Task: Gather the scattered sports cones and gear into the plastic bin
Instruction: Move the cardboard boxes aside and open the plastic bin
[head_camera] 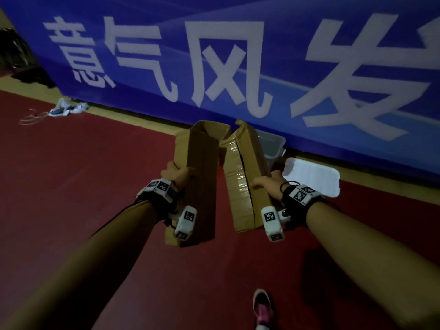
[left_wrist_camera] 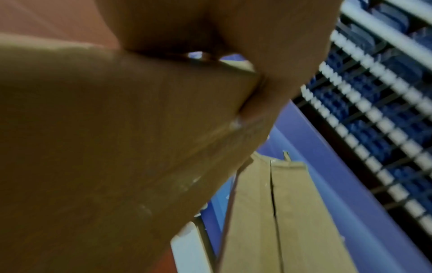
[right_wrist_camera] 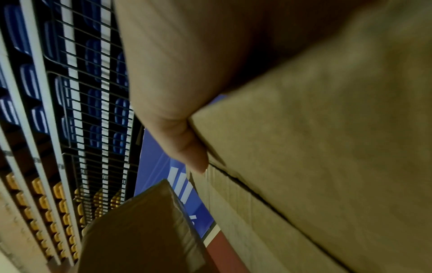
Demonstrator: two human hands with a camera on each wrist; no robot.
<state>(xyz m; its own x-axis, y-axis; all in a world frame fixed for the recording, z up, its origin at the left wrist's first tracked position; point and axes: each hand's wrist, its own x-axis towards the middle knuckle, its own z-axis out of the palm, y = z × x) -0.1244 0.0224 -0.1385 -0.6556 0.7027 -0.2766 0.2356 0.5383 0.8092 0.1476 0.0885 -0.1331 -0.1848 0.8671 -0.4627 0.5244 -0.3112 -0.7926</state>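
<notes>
Setting: red sports floor (head_camera: pixel 83 186) running up to a blue banner (head_camera: pixel 238 55) with large white characters; tiers of blue and yellow seats (right_wrist_camera: pixel 98 110) show behind it in the wrist views.
Left hand: the left hand (head_camera: pixel 177 173) grips the left edge of a flattened cardboard box (head_camera: pixel 202 182), thumb on the near face and fingers curled behind it.
Right hand: the right hand (head_camera: pixel 269 181) grips the right edge of the same box, thumb (right_wrist_camera: pixel 187 144) pressed on the taped face, the other fingers wrapped round the back.
Cardboard box: held up off the floor between both hands, folded lengthwise into two long panels that meet at the far end; the right panel carries clear tape and a long split.
Plastic bin: a clear plastic bin (head_camera: pixel 273 145) stands on the floor against the foot of the banner, just behind the right panel of the box and partly hidden by it.
Lid: a white lid (head_camera: pixel 314 179) lies flat on the floor just right of the bin.
Litter: white scraps (head_camera: pixel 69 108) lie near the banner's left end, well apart from the bin.
Foot: a pink shoe (head_camera: pixel 263 308) shows on the floor below the box.
</notes>
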